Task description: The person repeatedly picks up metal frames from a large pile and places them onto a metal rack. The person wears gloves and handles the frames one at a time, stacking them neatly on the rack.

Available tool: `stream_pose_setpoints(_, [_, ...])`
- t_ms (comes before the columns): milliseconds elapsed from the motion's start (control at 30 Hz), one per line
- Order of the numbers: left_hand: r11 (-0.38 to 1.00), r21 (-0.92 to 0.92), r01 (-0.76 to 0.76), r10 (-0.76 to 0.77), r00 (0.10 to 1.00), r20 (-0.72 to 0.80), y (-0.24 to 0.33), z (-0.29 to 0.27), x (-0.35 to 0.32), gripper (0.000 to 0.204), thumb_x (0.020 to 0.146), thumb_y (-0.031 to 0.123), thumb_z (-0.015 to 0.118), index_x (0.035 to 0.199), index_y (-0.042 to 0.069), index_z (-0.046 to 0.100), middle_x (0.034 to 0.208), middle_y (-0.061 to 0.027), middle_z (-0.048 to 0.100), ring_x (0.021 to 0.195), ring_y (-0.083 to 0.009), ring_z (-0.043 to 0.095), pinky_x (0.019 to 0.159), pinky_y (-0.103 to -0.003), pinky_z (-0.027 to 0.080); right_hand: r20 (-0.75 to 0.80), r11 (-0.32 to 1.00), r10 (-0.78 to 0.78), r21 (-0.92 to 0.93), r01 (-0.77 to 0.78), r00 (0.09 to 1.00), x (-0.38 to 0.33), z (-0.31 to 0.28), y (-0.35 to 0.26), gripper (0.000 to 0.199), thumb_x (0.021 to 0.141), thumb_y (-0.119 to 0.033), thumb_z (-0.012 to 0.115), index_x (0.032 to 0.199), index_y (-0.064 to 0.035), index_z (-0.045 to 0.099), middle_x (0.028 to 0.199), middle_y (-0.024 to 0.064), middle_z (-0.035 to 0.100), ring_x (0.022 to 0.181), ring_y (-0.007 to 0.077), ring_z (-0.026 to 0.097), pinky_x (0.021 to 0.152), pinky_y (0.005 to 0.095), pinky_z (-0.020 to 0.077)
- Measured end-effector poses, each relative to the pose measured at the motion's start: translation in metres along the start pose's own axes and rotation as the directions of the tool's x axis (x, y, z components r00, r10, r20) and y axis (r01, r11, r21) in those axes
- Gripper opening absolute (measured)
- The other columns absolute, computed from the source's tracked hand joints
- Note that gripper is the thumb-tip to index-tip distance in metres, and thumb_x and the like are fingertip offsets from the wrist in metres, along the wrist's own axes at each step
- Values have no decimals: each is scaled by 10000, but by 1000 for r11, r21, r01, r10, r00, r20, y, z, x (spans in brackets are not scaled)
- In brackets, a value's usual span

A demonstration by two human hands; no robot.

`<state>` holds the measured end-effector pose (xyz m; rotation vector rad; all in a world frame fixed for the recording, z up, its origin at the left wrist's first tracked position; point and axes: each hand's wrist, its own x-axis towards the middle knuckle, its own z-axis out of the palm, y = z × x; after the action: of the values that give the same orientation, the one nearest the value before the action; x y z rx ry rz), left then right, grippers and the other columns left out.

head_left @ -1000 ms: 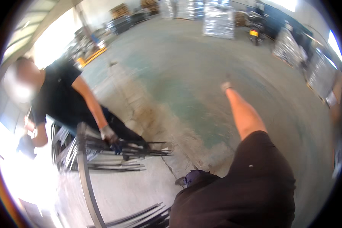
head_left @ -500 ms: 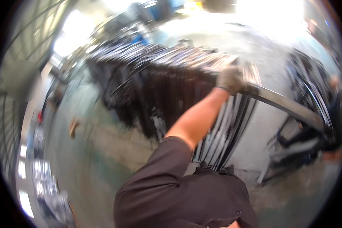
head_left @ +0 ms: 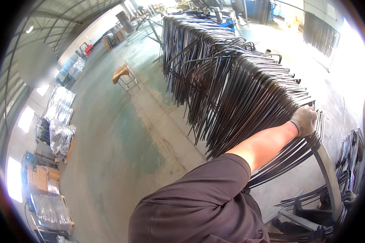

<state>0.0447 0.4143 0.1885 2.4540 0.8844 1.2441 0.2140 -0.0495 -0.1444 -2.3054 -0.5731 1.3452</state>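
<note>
With your view swung from the open floor of a second ago to the hanging bent metal rods, your gloved left hand curls at their near end, putting them within reach, grip unclear; your right hand is out of view.

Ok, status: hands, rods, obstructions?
Left hand at bent rods, grip unclear; right hand out of view. Rods hanging in row. Co-worker's gloved hand lower right, apart.

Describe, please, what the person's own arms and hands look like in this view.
The left hand wears a greyish-beige fabric glove with a dark-edged cuff. The left forearm is bare below a short, dark brown fabric sleeve. The right hand is out of view.
</note>
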Motion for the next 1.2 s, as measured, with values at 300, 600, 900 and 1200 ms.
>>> stream_pose_setpoints(300, [998, 63, 25, -29, 998, 62, 4, -2, 0, 207, 937, 168, 677, 839, 32, 798, 969, -239, 786, 1003, -444, 764, 986, -535, 609, 112, 990, 61, -131, -46, 992, 15, -3, 15, 500, 1090, -496, 694, 1159, -12, 795, 1132, 217, 834, 1101, 325, 808, 979, 485, 626])
stream_pose_setpoints(600, [972, 184, 147, -202, 924, 326, 31, -39, -6, 438, 991, 472, 766, 911, 44, 815, 942, -214, 826, 915, -409, 814, 858, -535, 653, -225, 974, -197, -158, 163, 954, -27, 10, 55, 526, 1061, -413, 742, 1364, 11, 816, 1011, 123, 856, 863, 177, 768, 786, 392, 619])
stream_pose_setpoints(900, [998, 34, 61, -67, 974, 214, 2, -32, 4, 223, 1065, 265, 681, 1012, 84, 801, 1081, -176, 776, 1013, -430, 768, 917, -558, 625, -354, 751, -297, 487, 446, 887, -105, -35, -211, 476, 1064, -282, 819, 1423, 25, 768, 1240, 149, 844, 1110, 224, 794, 1006, 376, 631])
stream_pose_setpoints(1200, [989, 56, 136, -147, 934, 327, 9, -37, 13, 254, 1055, 294, 692, 1071, 85, 834, 1155, -185, 786, 1101, -418, 762, 1007, -521, 608, -206, 587, -632, 502, 635, 747, -119, -48, -363, 653, 988, -199, 908, 1548, 41, 673, 1405, 145, 791, 1231, 206, 755, 1093, 361, 625])
